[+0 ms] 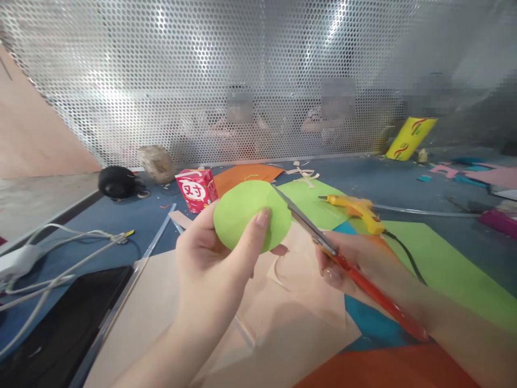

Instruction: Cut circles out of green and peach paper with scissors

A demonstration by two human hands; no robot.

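Note:
My left hand (226,258) grips a round piece of light green paper (238,213), thumb on its face and fingers behind it. In my right hand (347,258) is a pair of scissors (355,277) with red handles. Their metal blades point up and left, and the tips reach the paper circle's right edge. The blades look nearly together; whether paper lies between them I cannot tell. Beneath both hands lie pale peach sheets (299,334) with a curved cut in one.
A yellow hot glue gun (357,210) rests on green paper (452,264) at right. A pink drink carton (196,189) stands behind my left hand. At left are a black tablet-like device (60,323) and white cables (76,237). A perforated metal panel (258,48) closes off the back.

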